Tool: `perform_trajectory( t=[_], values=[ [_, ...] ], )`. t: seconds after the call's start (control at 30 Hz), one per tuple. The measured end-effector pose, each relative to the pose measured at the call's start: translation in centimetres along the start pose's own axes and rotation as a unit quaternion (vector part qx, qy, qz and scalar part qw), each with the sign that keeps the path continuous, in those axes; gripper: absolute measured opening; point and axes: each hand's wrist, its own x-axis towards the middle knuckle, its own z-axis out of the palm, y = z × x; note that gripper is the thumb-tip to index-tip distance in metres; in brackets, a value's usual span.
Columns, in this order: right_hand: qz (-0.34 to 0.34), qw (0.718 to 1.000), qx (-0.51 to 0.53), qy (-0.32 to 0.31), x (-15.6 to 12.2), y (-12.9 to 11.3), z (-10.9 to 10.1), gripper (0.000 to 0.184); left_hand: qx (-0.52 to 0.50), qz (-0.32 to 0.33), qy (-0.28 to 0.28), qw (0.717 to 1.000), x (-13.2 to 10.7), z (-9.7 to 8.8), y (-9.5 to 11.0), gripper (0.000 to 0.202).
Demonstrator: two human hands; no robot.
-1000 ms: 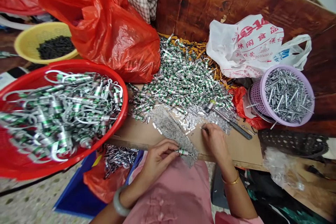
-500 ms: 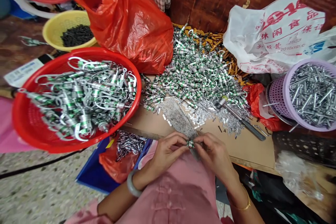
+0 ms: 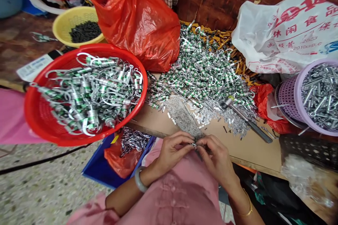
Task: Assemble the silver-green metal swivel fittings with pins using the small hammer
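My left hand (image 3: 174, 151) and my right hand (image 3: 216, 156) meet above the board's front edge, both pinching a small metal part (image 3: 194, 145). Most of it is hidden by my fingertips. Just behind them lies a speckled grey strip (image 3: 182, 117) on the cardboard board (image 3: 250, 151). Beyond it are loose silver tabs (image 3: 232, 121) and a metal-headed tool with a dark handle (image 3: 248, 121). A large heap of silver parts with green bands (image 3: 200, 70) rises at the back. A red basket (image 3: 27, 112) of larger looped parts stands to my left.
A purple basket (image 3: 297, 95) of silver pins stands at right, beside a white printed plastic bag (image 3: 285, 31). A red plastic bag (image 3: 139, 24) sits behind the red basket, near a yellow bowl (image 3: 63, 24) of dark pieces. A blue crate (image 3: 97, 172) stands below the board.
My right hand has moved left from the silver tabs to join my left hand on the part. The whole scene has shifted right in view as my head turned.
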Motion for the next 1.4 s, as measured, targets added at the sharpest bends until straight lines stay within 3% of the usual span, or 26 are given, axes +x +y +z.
perform_trajectory(
  t=[0.13,0.3,0.4,0.53,0.7,0.77,0.9,0.97,1.07,1.23,1.3,1.4],
  values=[
    [-0.023,0.999,-0.027,0.007,-0.1,0.1,0.1,0.01,-0.021,-0.015,0.024,0.999,-0.3,0.4,-0.2,0.006],
    [-0.004,0.999,0.044,-0.022,-0.2,0.1,0.1,0.016,-0.051,-0.069,0.05,0.995,-0.4,0.2,0.0,0.006],
    [-0.009,0.999,0.037,0.009,-0.3,0.1,0.1,0.014,0.037,-0.031,0.013,0.999,-0.1,-0.3,0.6,0.006],
    [-0.04,0.999,0.024,0.018,-0.3,0.1,-0.1,0.013,0.125,0.047,-0.09,0.987,0.3,-0.8,1.1,0.007],
    [-0.04,0.999,0.029,0.022,-0.7,-0.1,-0.4,0.013,0.101,-0.034,-0.102,0.989,0.3,-0.7,1.2,0.009],
    [-0.039,0.999,0.027,0.024,-0.8,-0.2,-0.4,0.012,0.168,-0.002,-0.123,0.978,0.2,-0.8,1.5,0.009],
    [-0.044,0.999,0.024,0.008,-1.0,-0.2,-0.5,0.012,0.286,0.131,-0.213,0.925,0.4,-1.3,2.5,0.016],
    [-0.029,0.999,0.041,0.004,-1.2,-0.1,-0.4,0.012,0.279,0.167,-0.237,0.915,0.8,-1.6,3.0,0.017],
    [0.016,0.995,0.093,0.006,-1.7,0.2,0.0,0.01,0.232,0.177,-0.243,0.925,1.4,-2.1,3.4,0.017],
    [0.051,0.993,0.11,0.0,-2.9,0.1,0.3,0.01,0.156,0.101,-0.245,0.952,0.8,-1.7,2.9,0.014],
    [0.07,0.994,0.085,-0.025,-3.4,-0.2,0.0,0.012,0.103,0.028,-0.232,0.967,-0.2,-0.9,2.1,0.013],
    [0.153,0.982,0.081,-0.077,-4.2,-0.2,-0.2,0.018,-0.027,-0.141,-0.176,0.974,-1.9,0.8,0.6,0.012]
  ],
)
